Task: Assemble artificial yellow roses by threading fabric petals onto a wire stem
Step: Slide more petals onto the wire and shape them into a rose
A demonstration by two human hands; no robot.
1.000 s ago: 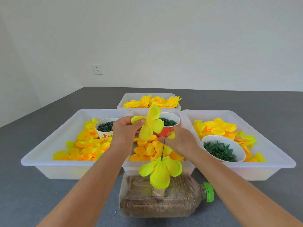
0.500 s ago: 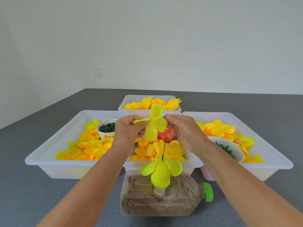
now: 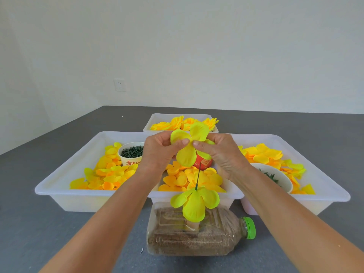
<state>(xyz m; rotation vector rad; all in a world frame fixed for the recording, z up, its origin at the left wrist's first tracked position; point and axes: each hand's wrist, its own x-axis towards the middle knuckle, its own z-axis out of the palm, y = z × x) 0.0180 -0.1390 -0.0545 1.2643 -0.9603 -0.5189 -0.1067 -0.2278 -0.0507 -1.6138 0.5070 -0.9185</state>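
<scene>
Step in hand: a lime-yellow four-lobed fabric petal piece is being lined up above the tip of the thin dark green wire stem.
Hands: the piece is pinched near its centre by the left hand and the right hand.
Next move: the centre hole would likely need to be set over the wire tip and the piece slid down.
Stem: upright in a sand-filled clear plastic bottle lying on the table, already carrying one lime-yellow petal layer.

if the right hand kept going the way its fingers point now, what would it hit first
The right hand points left, pinching the petal piece. Just past that, it would meet the left hand's fingertips, though depth is unclear.
</scene>
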